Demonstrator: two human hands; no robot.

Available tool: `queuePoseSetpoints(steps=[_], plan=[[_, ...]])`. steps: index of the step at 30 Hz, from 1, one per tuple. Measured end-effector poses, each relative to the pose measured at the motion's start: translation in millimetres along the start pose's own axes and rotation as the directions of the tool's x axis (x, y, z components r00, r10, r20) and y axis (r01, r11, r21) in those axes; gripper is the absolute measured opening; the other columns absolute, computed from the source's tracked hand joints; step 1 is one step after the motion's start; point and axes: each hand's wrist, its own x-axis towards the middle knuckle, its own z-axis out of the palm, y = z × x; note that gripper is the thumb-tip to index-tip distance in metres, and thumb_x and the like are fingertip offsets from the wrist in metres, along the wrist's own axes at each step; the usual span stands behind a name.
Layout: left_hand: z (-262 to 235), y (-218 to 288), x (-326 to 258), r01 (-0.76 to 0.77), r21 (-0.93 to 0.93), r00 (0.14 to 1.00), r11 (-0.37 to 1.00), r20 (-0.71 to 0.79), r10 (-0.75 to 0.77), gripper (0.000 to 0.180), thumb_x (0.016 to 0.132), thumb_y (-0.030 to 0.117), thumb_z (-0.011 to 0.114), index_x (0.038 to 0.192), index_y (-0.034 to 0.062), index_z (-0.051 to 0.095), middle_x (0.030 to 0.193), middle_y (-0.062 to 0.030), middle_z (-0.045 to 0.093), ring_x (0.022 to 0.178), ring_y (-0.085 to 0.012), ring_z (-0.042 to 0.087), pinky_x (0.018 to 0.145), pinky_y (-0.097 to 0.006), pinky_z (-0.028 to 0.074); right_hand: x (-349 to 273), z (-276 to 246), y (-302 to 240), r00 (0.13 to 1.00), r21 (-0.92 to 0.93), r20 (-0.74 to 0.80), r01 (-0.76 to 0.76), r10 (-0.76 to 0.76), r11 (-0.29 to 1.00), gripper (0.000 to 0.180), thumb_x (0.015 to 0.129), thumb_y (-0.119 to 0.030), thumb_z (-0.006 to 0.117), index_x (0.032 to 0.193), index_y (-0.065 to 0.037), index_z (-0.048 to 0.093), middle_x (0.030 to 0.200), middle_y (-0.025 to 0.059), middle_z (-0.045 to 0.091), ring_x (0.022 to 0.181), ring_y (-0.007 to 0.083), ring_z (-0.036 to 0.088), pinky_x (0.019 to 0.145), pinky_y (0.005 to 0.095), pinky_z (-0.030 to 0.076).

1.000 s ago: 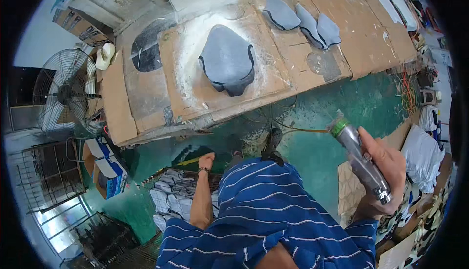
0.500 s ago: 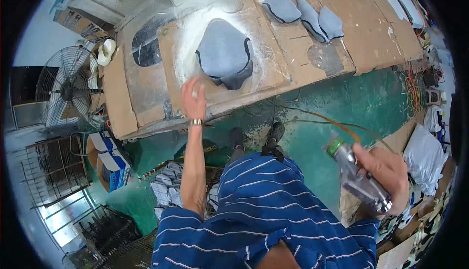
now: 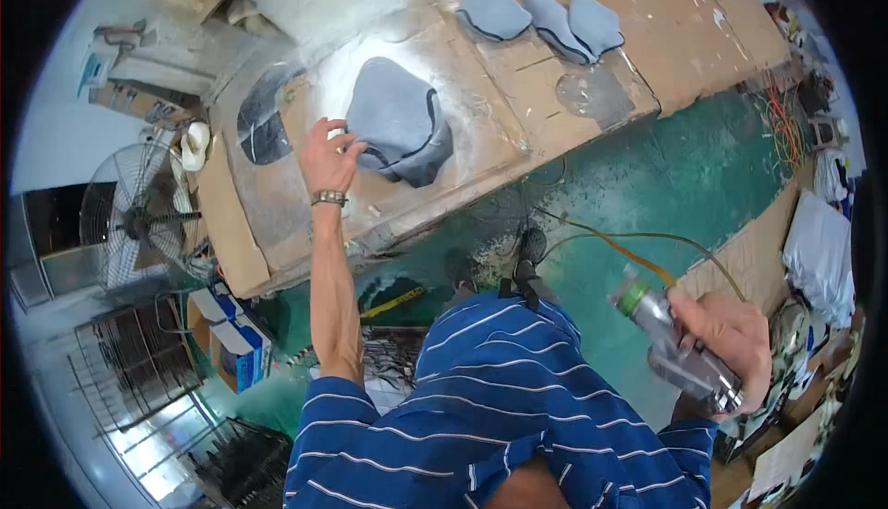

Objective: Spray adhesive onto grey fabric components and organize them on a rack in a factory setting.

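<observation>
1. The workbench (image 3: 638,28) is topped with brown cardboard, dusted white around its middle, and its front edge runs slantwise above a green floor (image 3: 666,185)
2. A grey shaped piece (image 3: 398,121) lies on the white patch near the front edge; three more grey pieces (image 3: 546,14) sit together toward the back of the bench
3. The left hand (image 3: 328,159) reaches out with fingers loosely spread, fingertips at the left edge of the grey shaped piece; whether they pinch it I cannot tell
4. The right hand (image 3: 731,333) is wrapped round a metal spray gun (image 3: 675,347) with a green cap, held low, well apart from the bench
5. An orange hose (image 3: 629,250) trails over the floor toward the gun
6. A standing fan (image 3: 134,218) is off the bench's left end, with boxes (image 3: 227,347) below it
7. The right rim is cluttered and too bent to make out; the bench's far corners are cut off
</observation>
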Motion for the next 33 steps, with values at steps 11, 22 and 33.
queuePoseSetpoints(steps=[11,22,33], plan=[[-73.6,157.3,187.3,-0.301,0.108,0.925,0.948,-0.208,0.317,0.021,0.078,0.025,0.083,0.088,0.0070,0.079,0.109,-0.0090,0.073,0.102,-0.0306,0.067,0.090,-0.042,0.051,-39.6,-10.6,50.1,0.986,0.298,-0.089,-0.110,0.142,0.948,0.064,0.077,-0.018,0.068,0.135,0.010,0.063,0.086,0.0201,0.070,0.074,0.0346,0.068,0.066,0.0386,0.052],[224.8,270.8,93.3,-0.238,0.111,0.945,0.965,0.255,0.204,0.032,0.087,0.032,0.076,0.106,0.0068,0.077,0.102,-0.0190,0.072,0.102,-0.0384,0.066,0.091,-0.051,0.052,-81.4,-6.9,75.0,0.909,0.234,-0.079,-0.382,0.409,0.894,0.073,0.065,-0.004,0.070,0.136,0.008,0.062,0.087,0.0201,0.069,0.078,0.0366,0.068,0.072,0.0384,0.053],[268.3,206.2,-88.1,0.256,-0.614,0.891,0.746,0.450,0.065,0.047,0.093,0.020,0.067,0.138,0.0066,0.062,0.127,-0.0172,0.070,0.122,-0.0359,0.064,0.107,-0.045,0.048,-17.5,-17.3,51.1,0.995,0.242,0.045,-0.101,0.093,0.965,0.066,0.071,-0.007,0.080,0.134,0.007,0.065,0.082,0.0141,0.069,0.073,0.0277,0.070,0.064,0.0370,0.054]])
